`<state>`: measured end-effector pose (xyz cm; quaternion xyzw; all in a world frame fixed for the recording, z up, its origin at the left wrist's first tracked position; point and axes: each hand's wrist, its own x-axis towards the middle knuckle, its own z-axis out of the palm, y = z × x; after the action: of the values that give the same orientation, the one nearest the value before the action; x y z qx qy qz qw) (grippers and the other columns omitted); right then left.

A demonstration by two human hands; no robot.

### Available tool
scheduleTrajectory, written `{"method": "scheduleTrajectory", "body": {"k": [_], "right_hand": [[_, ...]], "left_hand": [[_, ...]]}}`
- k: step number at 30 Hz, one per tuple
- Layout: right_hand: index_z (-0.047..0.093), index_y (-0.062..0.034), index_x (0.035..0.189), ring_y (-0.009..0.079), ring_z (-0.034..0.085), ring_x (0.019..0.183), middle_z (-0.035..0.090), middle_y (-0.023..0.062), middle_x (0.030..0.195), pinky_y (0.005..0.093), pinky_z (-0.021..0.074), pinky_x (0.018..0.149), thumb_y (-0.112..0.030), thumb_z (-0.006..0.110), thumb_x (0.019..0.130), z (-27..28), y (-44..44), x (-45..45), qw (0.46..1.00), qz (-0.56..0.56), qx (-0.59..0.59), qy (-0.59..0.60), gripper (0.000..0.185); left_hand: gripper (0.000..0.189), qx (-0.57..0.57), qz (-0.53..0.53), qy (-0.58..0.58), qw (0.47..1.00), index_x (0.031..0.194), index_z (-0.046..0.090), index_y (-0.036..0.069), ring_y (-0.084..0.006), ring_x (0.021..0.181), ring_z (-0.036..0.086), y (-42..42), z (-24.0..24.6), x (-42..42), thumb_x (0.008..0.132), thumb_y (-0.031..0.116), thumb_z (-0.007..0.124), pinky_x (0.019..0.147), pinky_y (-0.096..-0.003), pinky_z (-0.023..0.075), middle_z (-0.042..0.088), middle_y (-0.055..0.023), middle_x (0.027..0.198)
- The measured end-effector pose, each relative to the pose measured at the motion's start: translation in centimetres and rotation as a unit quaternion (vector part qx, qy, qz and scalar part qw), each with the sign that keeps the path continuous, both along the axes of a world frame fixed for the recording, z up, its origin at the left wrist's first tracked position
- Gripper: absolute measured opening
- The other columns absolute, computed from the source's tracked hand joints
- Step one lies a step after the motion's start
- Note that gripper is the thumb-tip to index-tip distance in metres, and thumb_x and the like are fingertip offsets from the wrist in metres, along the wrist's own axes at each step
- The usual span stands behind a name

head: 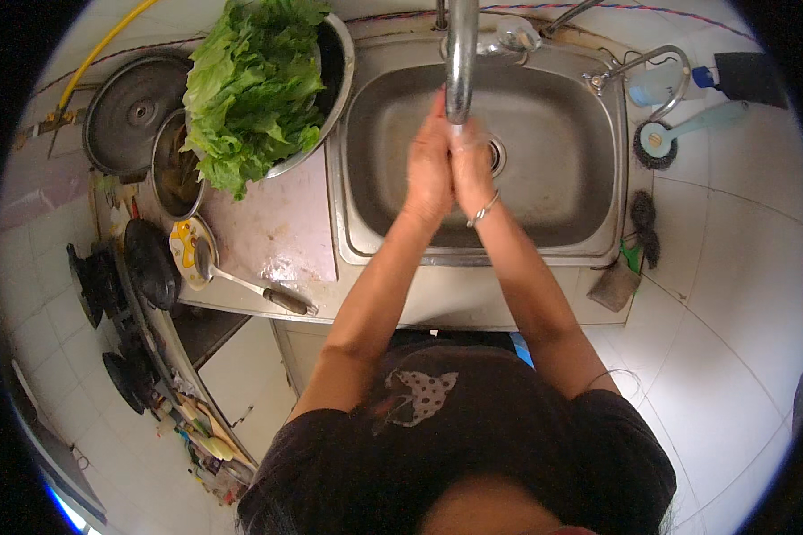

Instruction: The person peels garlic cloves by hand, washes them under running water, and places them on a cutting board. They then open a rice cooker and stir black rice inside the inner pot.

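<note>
Over the stainless steel sink basin [542, 180], my left hand [430, 170] and my right hand [472, 167] are pressed together, palms facing. They are directly below the metal faucet spout [462, 60], which covers part of the fingers. Blur around the fingertips hides how the fingers are set, and no object shows between the palms. A twisted metal bracelet [483, 208] circles my right wrist. Just right of the hands, the drain [497, 157] is partly visible in the basin floor.
Left of the sink, a metal bowl [342, 87] holds green leafy lettuce [257, 93]. Nearby are a round lid [130, 114], a smaller bowl [174, 177], a patterned plate [189, 271] and a ladle [254, 287]. A scrub brush [657, 142] and a sponge [614, 286] hang at right.
</note>
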<state>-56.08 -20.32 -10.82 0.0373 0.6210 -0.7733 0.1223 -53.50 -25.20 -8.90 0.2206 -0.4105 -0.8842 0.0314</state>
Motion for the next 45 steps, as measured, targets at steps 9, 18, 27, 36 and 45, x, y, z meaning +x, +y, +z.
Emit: {"method": "scheduleTrajectory", "body": {"k": [9, 18, 27, 36, 45], "right_hand": [[0.030, 0.0000, 0.135, 0.0307, 0.031, 0.128, 0.030, 0.0224, 0.138, 0.0324, 0.0230, 0.104, -0.032, 0.042, 0.089, 1.2, 0.3, 0.6, 0.996, 0.057, 0.068, -0.014, 0.057], [0.045, -0.0054, 0.128, 0.0217, 0.029, 0.130, 0.031, 0.0126, 0.141, 0.0273, 0.0232, 0.104, -0.018, 0.045, 0.089, -0.6, 0.7, -0.6, 0.999, 0.003, -0.029, 0.028, 0.041], [0.046, -0.0035, 0.126, 0.0258, 0.043, 0.121, 0.049, 0.0174, 0.125, 0.0307, 0.0329, 0.098, -0.014, 0.048, 0.084, 0.2, 0.7, 0.6, 0.963, 0.086, 0.121, 0.224, 0.043], [0.055, -0.0051, 0.092, 0.0090, 0.047, 0.061, 0.053, -0.0005, 0.074, 0.0236, 0.0382, 0.052, -0.024, 0.042, 0.089, 0.4, 0.2, 0.1, 0.997, -0.024, 0.068, 0.029, 0.023], [0.049, -0.0078, 0.124, 0.0169, 0.051, 0.104, 0.049, 0.0094, 0.125, 0.0287, 0.0396, 0.090, -0.027, 0.043, 0.092, 0.4, 1.9, 0.2, 0.955, 0.003, -0.274, -0.112, 0.038]], "left_hand": [[0.045, 0.093, -0.042, -0.094, 0.990, 0.136, 0.034, 0.008, -0.0141, 0.103, 0.048, -0.3, 0.0, -0.1, 0.095, 0.027, 0.034, 0.091, -0.0271, 0.0376, 0.049, -0.0039, 0.118], [0.029, 0.064, 0.006, -0.086, 0.994, 0.101, 0.052, 0.002, -0.0178, 0.086, 0.056, 0.4, 0.2, -0.2, 0.089, 0.025, 0.040, 0.077, -0.0320, 0.0466, 0.057, -0.0085, 0.095], [0.034, 0.109, 0.048, 0.030, 0.992, 0.115, 0.049, 0.007, -0.0166, 0.097, 0.052, -0.2, 0.3, -1.2, 0.093, 0.028, 0.037, 0.086, -0.0291, 0.0410, 0.056, -0.0061, 0.106], [0.037, 0.096, 0.017, -0.086, 0.991, 0.119, 0.050, 0.005, -0.0109, 0.078, 0.048, 0.0, 1.3, -0.9, 0.095, 0.030, 0.037, 0.072, -0.0267, 0.0436, 0.054, -0.0016, 0.092], [0.039, 0.275, 0.082, 0.070, 0.956, 0.126, 0.045, 0.007, -0.0154, 0.098, 0.050, -0.1, -1.1, -0.6, 0.096, 0.029, 0.034, 0.088, -0.0283, 0.0410, 0.052, -0.0020, 0.110]]}}
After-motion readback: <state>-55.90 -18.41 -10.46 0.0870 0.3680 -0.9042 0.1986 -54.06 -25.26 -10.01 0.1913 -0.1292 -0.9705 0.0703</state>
